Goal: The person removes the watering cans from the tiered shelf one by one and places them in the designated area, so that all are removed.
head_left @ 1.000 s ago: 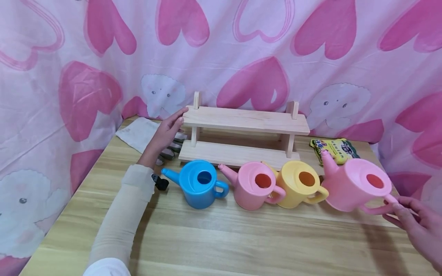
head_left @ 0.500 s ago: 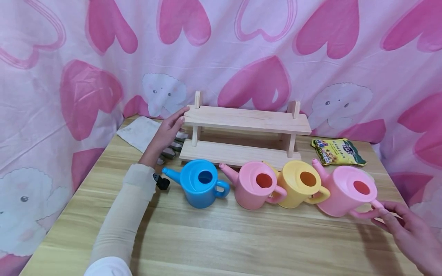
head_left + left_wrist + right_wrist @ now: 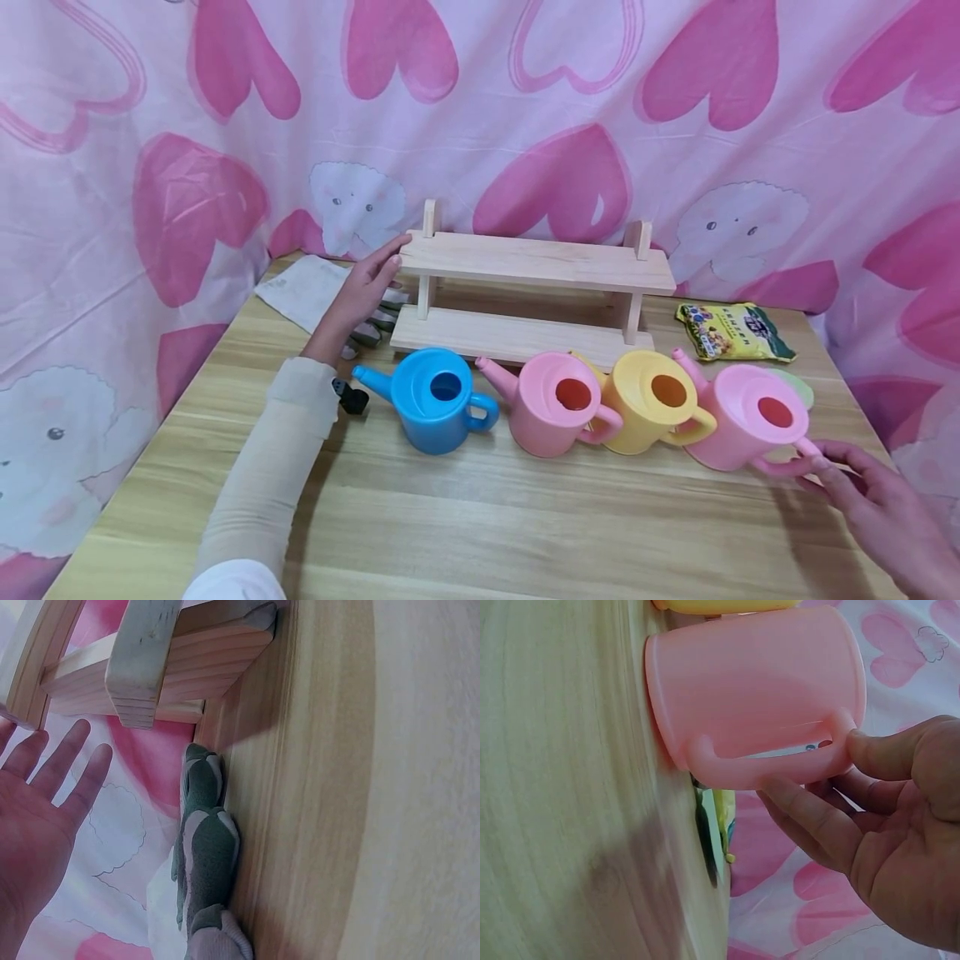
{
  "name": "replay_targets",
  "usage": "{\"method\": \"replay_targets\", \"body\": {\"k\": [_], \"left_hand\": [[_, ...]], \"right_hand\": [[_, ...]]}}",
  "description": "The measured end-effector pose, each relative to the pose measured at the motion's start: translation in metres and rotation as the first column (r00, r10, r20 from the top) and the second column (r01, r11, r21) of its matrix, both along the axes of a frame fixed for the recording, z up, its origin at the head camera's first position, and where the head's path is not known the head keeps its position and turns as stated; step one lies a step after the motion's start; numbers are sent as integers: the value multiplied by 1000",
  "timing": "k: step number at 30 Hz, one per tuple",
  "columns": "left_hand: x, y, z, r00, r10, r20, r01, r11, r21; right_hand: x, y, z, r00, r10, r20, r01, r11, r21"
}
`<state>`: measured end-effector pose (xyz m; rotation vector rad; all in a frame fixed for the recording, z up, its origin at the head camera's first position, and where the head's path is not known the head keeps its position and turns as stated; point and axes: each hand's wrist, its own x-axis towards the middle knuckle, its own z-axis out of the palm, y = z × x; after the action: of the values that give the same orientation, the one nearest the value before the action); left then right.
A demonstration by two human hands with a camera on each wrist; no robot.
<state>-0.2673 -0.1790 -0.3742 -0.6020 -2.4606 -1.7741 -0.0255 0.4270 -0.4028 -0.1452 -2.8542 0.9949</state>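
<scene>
My right hand (image 3: 873, 504) pinches the handle of the rightmost pink watering can (image 3: 738, 429) between thumb and fingers. In the right wrist view that can (image 3: 754, 690) has its base at the tabletop; whether it fully rests there I cannot tell. Left of it, a yellow watering can (image 3: 645, 417), another pink watering can (image 3: 543, 417) and a blue watering can (image 3: 431, 412) stand in a row, spouts to the left. My left hand (image 3: 365, 287) touches the left end of the two-tier wooden shelf (image 3: 536, 260). Its fingers are straight in the left wrist view.
Beneath my left arm lies a pair of grey-and-white work gloves (image 3: 303, 292). A small black object (image 3: 351, 398) sits beside the blue can. Behind the right can are a yellow packet (image 3: 731, 331) and a pale green item (image 3: 797, 387), partly hidden. A heart-patterned curtain (image 3: 555, 179) surrounds the table.
My right hand has lowered the rightmost pink watering can and brought it left, close to the yellow one. More of the yellow packet and the pale green item shows. My left hand stays at the shelf.
</scene>
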Motion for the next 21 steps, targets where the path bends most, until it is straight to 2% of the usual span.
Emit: {"method": "replay_targets", "body": {"k": [3,7,10,11,14,16,19,21], "left_hand": [[-1,0,-1,1000,-5,-4,5,1000,-5],[-15,-6,-16,1000,7,-3,-7,1000,-4],[-25,-11,-30,1000,18,-2,-18,1000,4],[-25,-11,-31,1000,18,-1,-18,1000,1],[-23,-11,-31,1000,22,-2,-22,1000,-18],[-20,-11,-28,1000,28,-1,-28,999,-25],[-18,-12,-25,1000,29,-9,-30,999,-25],[-17,-12,-23,1000,21,-13,-21,1000,-19]], "right_hand": [[0,2,-3,1000,22,7,-22,997,-79],[0,1,-7,1000,29,4,-28,989,-144],[0,-1,-4,999,18,41,-13,992,-126],[-1,-1,-2,998,18,67,-10,993,-117],[-7,-1,8,986,25,162,-15,998,-64],[-11,-2,14,981,46,187,-42,999,-29],[-19,-3,19,990,113,83,-109,993,-52],[-25,-4,22,987,160,-27,-162,985,-66]]}}
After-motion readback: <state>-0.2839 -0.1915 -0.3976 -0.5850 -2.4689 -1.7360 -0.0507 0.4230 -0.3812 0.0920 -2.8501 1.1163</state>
